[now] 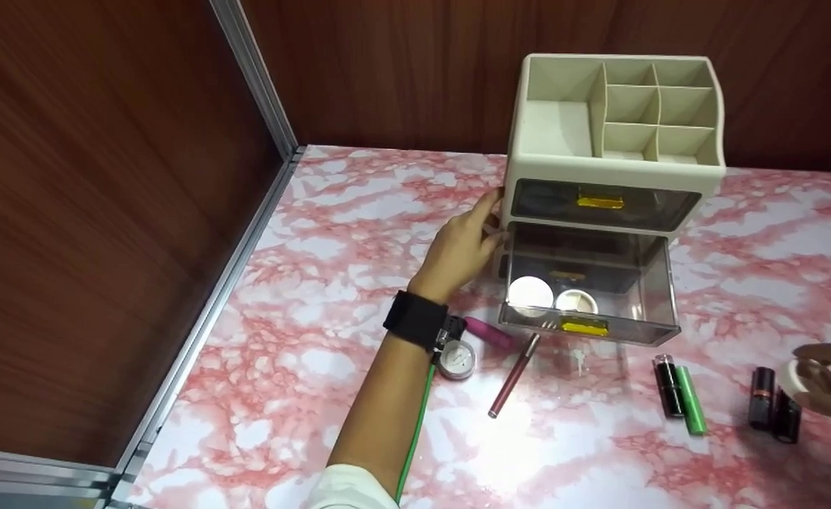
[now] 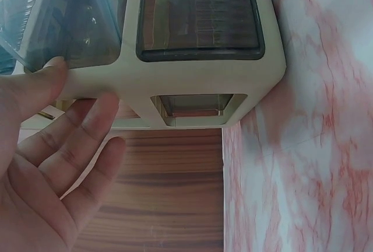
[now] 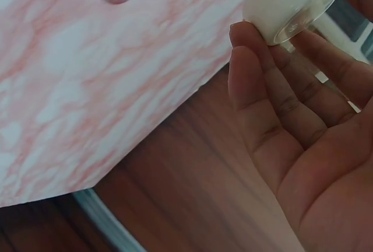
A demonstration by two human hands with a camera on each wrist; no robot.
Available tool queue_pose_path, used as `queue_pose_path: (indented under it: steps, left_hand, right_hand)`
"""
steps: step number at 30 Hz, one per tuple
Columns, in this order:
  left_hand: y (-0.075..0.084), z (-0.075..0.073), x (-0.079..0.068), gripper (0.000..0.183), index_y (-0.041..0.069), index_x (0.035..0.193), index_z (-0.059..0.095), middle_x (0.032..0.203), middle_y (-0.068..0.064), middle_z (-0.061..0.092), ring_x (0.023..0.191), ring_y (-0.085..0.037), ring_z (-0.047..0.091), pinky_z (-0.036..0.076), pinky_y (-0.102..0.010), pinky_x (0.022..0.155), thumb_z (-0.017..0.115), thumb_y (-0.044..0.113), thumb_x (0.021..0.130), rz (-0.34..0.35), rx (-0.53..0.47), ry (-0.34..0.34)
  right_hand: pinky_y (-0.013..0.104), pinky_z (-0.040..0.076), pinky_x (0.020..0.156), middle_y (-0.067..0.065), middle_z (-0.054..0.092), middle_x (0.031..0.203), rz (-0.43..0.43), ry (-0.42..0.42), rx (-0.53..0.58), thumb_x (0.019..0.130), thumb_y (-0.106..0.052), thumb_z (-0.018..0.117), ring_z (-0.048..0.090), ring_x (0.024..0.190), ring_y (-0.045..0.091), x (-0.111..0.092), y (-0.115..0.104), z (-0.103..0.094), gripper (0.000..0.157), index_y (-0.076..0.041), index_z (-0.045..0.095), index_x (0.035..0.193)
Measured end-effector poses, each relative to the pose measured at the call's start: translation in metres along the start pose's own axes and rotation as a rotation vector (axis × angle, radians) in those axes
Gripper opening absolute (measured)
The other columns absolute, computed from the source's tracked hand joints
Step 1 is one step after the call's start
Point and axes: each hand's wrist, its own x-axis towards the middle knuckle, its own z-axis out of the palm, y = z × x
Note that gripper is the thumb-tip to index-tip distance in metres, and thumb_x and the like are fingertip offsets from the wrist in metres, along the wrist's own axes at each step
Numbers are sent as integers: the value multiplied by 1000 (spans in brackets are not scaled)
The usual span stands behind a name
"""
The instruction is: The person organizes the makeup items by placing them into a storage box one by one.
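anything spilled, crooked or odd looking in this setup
Nothing looks spilled or damaged. The lower drawer stands open, and the red tube and green tube lie loose at opposing slants on the table, which looks merely untidy.

The small white jar (image 3: 282,1) is round and shiny. It is tipped to one side, held up in the right grip (image 3: 326,153). The cream makeup organizer (image 1: 620,170) stands upright on the bench (image 1: 366,212). Its top has one big space and six little ones. The dark top drawer (image 1: 656,208) is closed. The see-through bottom drawer (image 1: 641,331) is pulled out, with a white round tub (image 1: 531,291) and a smaller pale round tub (image 1: 576,302) inside, near the front. Both drawers have yellow handles (image 1: 585,327).
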Motion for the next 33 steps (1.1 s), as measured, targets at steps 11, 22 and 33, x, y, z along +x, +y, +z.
queue_pose_path:
  steps: [11,22,33]
  left_hand:
    - [-1,-1,-1,62,10,147,39,105,-7,70,82,-19,65,51,-31,72,68,19,93,-28,5,-11]
    - [-1,-1,-1,64,10,148,37,108,-6,69,83,-18,65,51,-29,72,68,19,93,-40,-10,-27]
    - [1,-1,-1,65,11,149,36,110,-6,68,85,-18,65,51,-29,74,68,21,93,-39,-18,-35]
  right_hand:
    - [26,46,46,16,65,84,-214,-28,-163,58,-22,92,57,54,13,26,-42,-16,59,4,65,104]
    - [28,50,50,8,66,84,-411,75,-166,53,-22,93,57,58,10,48,-61,-33,59,0,68,102]
    - [15,44,55,-7,61,82,-570,160,-87,73,-50,80,56,63,3,69,-82,-48,55,-5,68,102]
